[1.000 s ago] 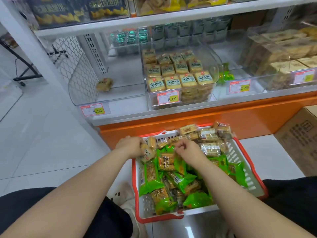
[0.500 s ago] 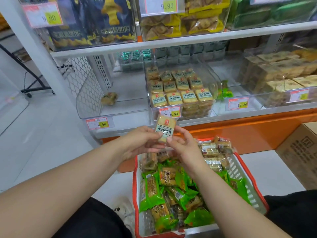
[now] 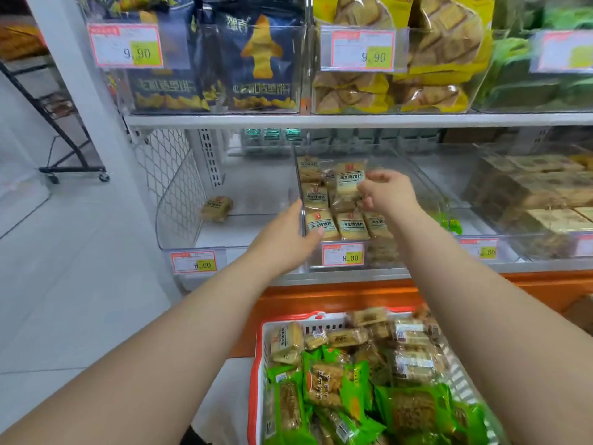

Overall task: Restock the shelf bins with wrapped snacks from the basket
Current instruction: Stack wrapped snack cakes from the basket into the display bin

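On the lower shelf stands a clear middle bin [image 3: 382, 256] packed with rows of tan wrapped snacks [image 3: 351, 224]. My right hand [image 3: 386, 192] hovers over the bin's middle and pinches one tan wrapped snack [image 3: 349, 179], held upright above the rows. My left hand [image 3: 284, 234] grips the bin's left wall near the front corner, thumb inside and fingers outside. Below, the red-rimmed white basket [image 3: 256, 380] holds several green wrapped snacks [image 3: 324, 385] and tan ones [image 3: 287, 343].
The left clear bin [image 3: 179, 226] holds a single tan snack [image 3: 216, 207]. The right bin [image 3: 529, 200] is stacked with tan packs. Price tags [image 3: 342, 254] hang on the bin fronts. An upper shelf [image 3: 353, 118] carries bagged snacks. An orange base panel [image 3: 337, 295] runs below the shelf.
Both hands have risen from the basket to the shelf. The right hand carried the tan snack over the middle bin, and the left hand let go of it and took hold of the bin's wall.
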`<state>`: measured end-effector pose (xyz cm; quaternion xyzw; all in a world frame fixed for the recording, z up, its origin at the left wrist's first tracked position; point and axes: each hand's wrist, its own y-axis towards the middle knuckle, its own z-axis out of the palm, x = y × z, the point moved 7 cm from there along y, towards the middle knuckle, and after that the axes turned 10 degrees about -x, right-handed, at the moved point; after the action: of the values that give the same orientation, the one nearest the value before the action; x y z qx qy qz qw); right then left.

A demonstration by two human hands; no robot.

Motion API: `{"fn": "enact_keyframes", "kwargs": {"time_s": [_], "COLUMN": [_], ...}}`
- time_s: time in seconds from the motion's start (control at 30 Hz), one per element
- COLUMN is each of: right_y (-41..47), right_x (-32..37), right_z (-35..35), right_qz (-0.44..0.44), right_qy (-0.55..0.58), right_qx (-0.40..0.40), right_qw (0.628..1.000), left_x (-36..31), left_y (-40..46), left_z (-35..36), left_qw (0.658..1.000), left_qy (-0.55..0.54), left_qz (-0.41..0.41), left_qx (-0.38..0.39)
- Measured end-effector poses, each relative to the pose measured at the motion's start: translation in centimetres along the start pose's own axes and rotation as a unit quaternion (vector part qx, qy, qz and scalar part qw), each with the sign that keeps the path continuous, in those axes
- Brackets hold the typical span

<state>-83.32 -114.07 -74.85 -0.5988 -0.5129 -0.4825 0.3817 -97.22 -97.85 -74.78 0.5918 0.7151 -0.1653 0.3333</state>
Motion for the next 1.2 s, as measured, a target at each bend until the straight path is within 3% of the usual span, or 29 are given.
{"fn": "enact_keyframes", "kwargs": {"time_s": [0.17,0.27,0.43,0.63,0.97,1.2], "right_y": [5.7,5.9,5.7,8.0,7.6,6.9], "right_x": [-0.6,-0.1,-0.5,0.6,0.9,1.1], "right_z": [3.2,4.5,6.2,7.0,9.4,8.7], "right_qz": [-0.014,-0.080,-0.192,-0.179,-0.212,-0.176], "right_qy": [-0.124,-0.282,-0.356,-0.363,-0.318,-0.297], "right_qx": [0.002,0.025,0.091,0.052,0.074,0.088], "right_qw": [0.992,0.956,0.910,0.913,0.921,0.934], "left_x": [0.5,0.8,0.9,0.9,0.8,0.6], "left_y": [1.8,2.6,3.0,2.9,2.8,2.7], "left_z": [-0.1,-0.6,-1.0,-1.1,-1.0,-0.9], "left_qw": [0.999,0.998,0.997,0.996,0.998,0.999], "left_qy": [0.003,-0.008,0.007,0.001,0.019,0.008], "left_qz": [-0.033,-0.051,-0.059,-0.069,-0.053,-0.040], "left_qx": [-0.022,-0.036,-0.059,-0.065,-0.040,-0.018]}}
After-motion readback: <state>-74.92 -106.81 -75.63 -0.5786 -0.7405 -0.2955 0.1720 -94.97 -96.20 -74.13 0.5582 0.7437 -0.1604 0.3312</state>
